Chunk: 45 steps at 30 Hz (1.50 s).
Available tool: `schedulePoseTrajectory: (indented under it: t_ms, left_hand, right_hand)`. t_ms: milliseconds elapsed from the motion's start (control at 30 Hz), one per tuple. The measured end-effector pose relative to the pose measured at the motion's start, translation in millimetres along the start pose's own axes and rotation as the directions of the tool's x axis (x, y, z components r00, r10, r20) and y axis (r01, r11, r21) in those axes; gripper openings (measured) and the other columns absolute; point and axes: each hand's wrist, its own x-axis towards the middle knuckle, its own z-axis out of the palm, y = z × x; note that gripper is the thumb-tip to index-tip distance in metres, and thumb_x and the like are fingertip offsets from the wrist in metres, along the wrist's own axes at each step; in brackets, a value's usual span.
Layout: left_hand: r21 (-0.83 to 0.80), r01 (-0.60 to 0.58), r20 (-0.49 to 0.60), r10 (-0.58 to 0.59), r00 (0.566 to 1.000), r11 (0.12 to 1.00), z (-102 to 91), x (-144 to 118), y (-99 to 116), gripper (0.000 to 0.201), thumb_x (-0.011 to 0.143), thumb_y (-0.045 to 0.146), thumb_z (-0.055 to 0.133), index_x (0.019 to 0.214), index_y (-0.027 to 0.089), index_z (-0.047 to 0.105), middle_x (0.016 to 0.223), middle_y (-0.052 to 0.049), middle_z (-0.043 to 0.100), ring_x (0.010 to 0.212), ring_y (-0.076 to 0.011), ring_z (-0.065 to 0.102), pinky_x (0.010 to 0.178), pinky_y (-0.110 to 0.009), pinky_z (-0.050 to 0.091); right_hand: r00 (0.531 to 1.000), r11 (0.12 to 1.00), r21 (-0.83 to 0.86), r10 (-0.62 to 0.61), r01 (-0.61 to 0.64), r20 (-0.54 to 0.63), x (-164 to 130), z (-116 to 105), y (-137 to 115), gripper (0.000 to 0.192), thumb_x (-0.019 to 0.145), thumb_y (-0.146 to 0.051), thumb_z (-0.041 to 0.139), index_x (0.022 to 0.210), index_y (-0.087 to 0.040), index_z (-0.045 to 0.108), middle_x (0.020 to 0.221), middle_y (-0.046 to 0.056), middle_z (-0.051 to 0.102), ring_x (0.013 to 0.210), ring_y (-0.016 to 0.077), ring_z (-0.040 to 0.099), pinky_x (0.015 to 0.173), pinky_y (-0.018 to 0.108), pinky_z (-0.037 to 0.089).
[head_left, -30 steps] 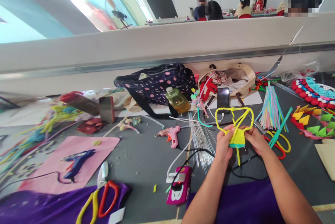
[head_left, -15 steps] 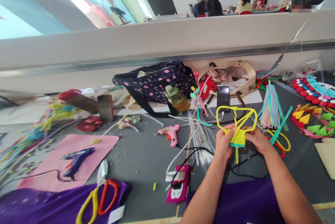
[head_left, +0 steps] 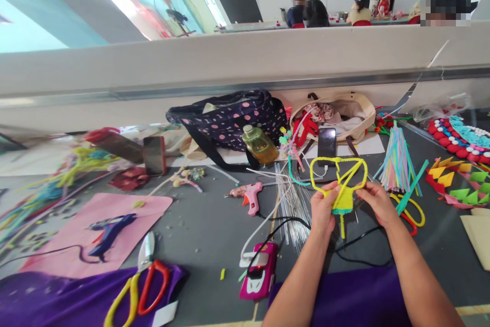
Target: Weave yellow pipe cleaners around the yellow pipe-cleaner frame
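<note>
Both hands up over the dark grey surface [head_left: 199, 232], on one fuzzy yellow piece [head_left: 345, 200]. It's a rounded wire-like frame on top with slanting strands inside, solid yellow block below, green lower edge, short yellow stem pointing down. My left hand [head_left: 322, 210] grasps it at the block's left side, thumb over the front. My right hand [head_left: 378, 203] pinches at its right edge, thumb and finger together; exact contact too small to make out. A thin strand hangs just below those fingertips.

Nearest stuff: loose silver strands [head_left: 293, 207] left of my left hand, pink glue gun [head_left: 251, 198] beyond them, magenta box [head_left: 261, 278] nearer me, red light on. Phone [head_left: 326, 142] behind the yellow piece. Past my right hand: scissors [head_left: 419, 210] with yellow and red handles, partly hidden, and a pastel bundle of stems [head_left: 396, 161] fanned at the base.

Far left: blue glue gun [head_left: 113, 233] on a pink sheet [head_left: 155, 209], big scissors [head_left: 146, 253] partly over purple cloth [head_left: 57, 296].
</note>
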Motion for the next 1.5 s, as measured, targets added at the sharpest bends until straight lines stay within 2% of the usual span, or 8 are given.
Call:
schedulePoseTrajectory:
  t_ms: [100, 200, 267, 400, 600, 900, 1267, 1500]
  left_hand:
    - [-0.011, -0.073, -0.085, 0.072, 0.994, 0.997, -3.1, 5, 1, 0.041, 0.049, 0.026, 0.088, 0.085, 0.011, 0.072, 0.071, -0.006, 0.073, 0.060, -0.0176, 0.067, 0.060, -0.027, 0.052]
    - [-0.006, -0.121, -0.115, 0.119, 0.986, 0.993, -3.4, 6, -2, 0.042, 0.050, 0.028, 0.087, 0.085, 0.011, 0.071, 0.072, -0.006, 0.072, 0.060, -0.0175, 0.067, 0.060, -0.028, 0.052]
    - [0.005, -0.146, -0.102, 0.146, 0.984, 0.989, -1.9, 4, -6, 0.040, 0.052, 0.028, 0.086, 0.085, 0.012, 0.070, 0.072, -0.005, 0.071, 0.060, -0.0164, 0.066, 0.061, -0.028, 0.052]
    - [0.035, -0.200, -0.055, 0.201, 0.978, 0.979, 2.9, -2, -15, 0.037, 0.055, 0.029, 0.085, 0.086, 0.014, 0.069, 0.074, -0.002, 0.069, 0.062, -0.0135, 0.064, 0.063, -0.026, 0.051]
    - [0.115, -0.275, -0.019, 0.279, 0.960, 0.954, 7.4, -11, -17, 0.031, 0.059, 0.029, 0.083, 0.082, 0.014, 0.069, 0.076, -0.003, 0.068, 0.063, -0.0116, 0.061, 0.062, -0.023, 0.048]
    - [0.017, -0.198, -0.060, 0.198, 0.978, 0.980, 7.7, -7, -12, 0.035, 0.056, 0.029, 0.084, 0.081, 0.014, 0.066, 0.070, -0.001, 0.066, 0.058, -0.0123, 0.060, 0.059, -0.024, 0.048]
    - [-0.054, -0.151, -0.032, 0.150, 0.988, 0.987, 8.8, -7, -11, 0.035, 0.056, 0.027, 0.085, 0.082, 0.014, 0.066, 0.074, -0.003, 0.069, 0.060, -0.0136, 0.063, 0.062, -0.027, 0.050]
    - [-0.044, -0.157, -0.046, 0.155, 0.987, 0.987, 9.7, -7, -9, 0.036, 0.055, 0.028, 0.085, 0.081, 0.014, 0.066, 0.073, -0.003, 0.069, 0.059, -0.0131, 0.062, 0.060, -0.025, 0.049]
  right_hand:
    - [0.971, 0.990, -0.059, -0.135, 0.125, -0.198, 2, 1, 1, 0.035, 0.074, -0.044, 0.070, 0.100, -0.021, 0.063, 0.085, 0.004, 0.065, 0.079, 0.0183, 0.059, 0.067, 0.029, 0.047]
    - [0.866, 0.939, -0.210, -0.334, 0.272, -0.372, 0, 3, 3, 0.029, 0.079, -0.042, 0.067, 0.098, -0.020, 0.061, 0.087, 0.004, 0.063, 0.079, 0.0176, 0.058, 0.070, 0.030, 0.048]
    - [0.812, 0.873, -0.352, -0.460, 0.339, -0.360, -5, 8, 2, 0.021, 0.083, -0.039, 0.063, 0.091, -0.020, 0.062, 0.083, 0.003, 0.061, 0.075, 0.0170, 0.057, 0.070, 0.031, 0.047]
    - [0.757, 0.685, -0.597, -0.626, 0.416, -0.191, -15, 24, -4, 0.019, 0.090, -0.035, 0.055, 0.080, -0.021, 0.061, 0.077, 0.003, 0.060, 0.074, 0.0173, 0.055, 0.071, 0.031, 0.044]
    - [0.778, 0.558, -0.763, -0.617, 0.327, -0.117, -19, 40, -9, 0.023, 0.087, -0.040, 0.060, 0.074, -0.022, 0.059, 0.069, 0.001, 0.057, 0.070, 0.0179, 0.051, 0.073, 0.032, 0.039]
    - [0.831, 0.630, -0.708, -0.545, 0.320, -0.109, -16, 28, -2, 0.017, 0.087, -0.031, 0.054, 0.073, -0.022, 0.056, 0.069, 0.001, 0.055, 0.068, 0.0173, 0.051, 0.067, 0.030, 0.039]
    - [0.793, 0.661, -0.677, -0.580, 0.324, -0.187, -17, 33, 1, 0.011, 0.085, -0.032, 0.057, 0.087, -0.022, 0.052, 0.071, -0.001, 0.050, 0.067, 0.0156, 0.050, 0.068, 0.030, 0.044]
    - [0.817, 0.718, -0.618, -0.540, 0.320, -0.205, -18, 31, 0, 0.017, 0.085, -0.038, 0.059, 0.083, -0.021, 0.058, 0.075, 0.001, 0.058, 0.067, 0.0156, 0.052, 0.067, 0.029, 0.044]
